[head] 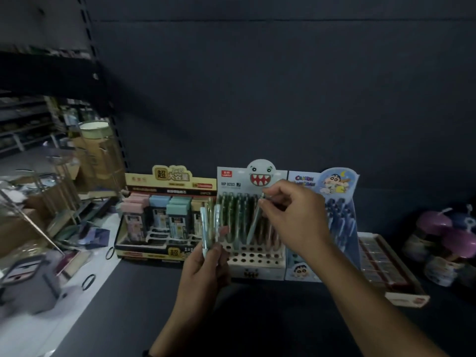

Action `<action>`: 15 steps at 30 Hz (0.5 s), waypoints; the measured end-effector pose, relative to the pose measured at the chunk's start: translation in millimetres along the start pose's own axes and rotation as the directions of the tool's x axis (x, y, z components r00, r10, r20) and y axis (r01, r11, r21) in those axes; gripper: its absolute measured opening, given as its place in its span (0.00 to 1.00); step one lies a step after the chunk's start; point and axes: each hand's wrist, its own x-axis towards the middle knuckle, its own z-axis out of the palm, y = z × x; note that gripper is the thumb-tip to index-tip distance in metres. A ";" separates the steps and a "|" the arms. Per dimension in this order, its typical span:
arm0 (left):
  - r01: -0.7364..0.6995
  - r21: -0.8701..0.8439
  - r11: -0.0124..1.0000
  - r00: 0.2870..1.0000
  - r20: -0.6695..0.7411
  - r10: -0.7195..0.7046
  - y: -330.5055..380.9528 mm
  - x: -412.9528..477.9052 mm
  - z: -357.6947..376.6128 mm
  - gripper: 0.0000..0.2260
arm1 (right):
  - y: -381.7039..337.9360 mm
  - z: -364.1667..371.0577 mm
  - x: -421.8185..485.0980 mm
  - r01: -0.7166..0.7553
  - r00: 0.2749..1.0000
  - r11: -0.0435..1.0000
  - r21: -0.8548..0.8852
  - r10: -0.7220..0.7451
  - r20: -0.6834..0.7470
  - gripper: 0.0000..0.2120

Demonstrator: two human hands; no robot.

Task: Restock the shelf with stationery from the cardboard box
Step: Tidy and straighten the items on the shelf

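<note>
left hand (206,264) grips pens (210,220) | right hand (291,215) pinches pen (253,222) | eraser box (144,253) beside pen display (257,264)

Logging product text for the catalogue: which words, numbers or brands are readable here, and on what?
"MP 8283": header of the shark-face pen display; its red brand tag is too small to read.
"超", "大容量", "1=10": header of the yellow-and-black display box; the smaller lines are blurred.
"CRAYON": header of the blue cartoon pen display; the second line is blurred.
</note>
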 end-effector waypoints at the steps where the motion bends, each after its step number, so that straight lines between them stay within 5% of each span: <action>1: -0.008 -0.003 1.000 1.000 -0.008 0.008 -0.2 0.4 -0.5 0.18 | -0.6 3.7 -0.4 -0.003 1.000 1.000 -0.009 0.004 0.010 0.04; 15: -0.062 0.054 0.997 0.993 0.100 0.056 1.2 -2.2 5.3 0.13 | -14.1 23.6 -4.4 0.025 0.992 0.984 -0.179 -0.002 0.129 0.03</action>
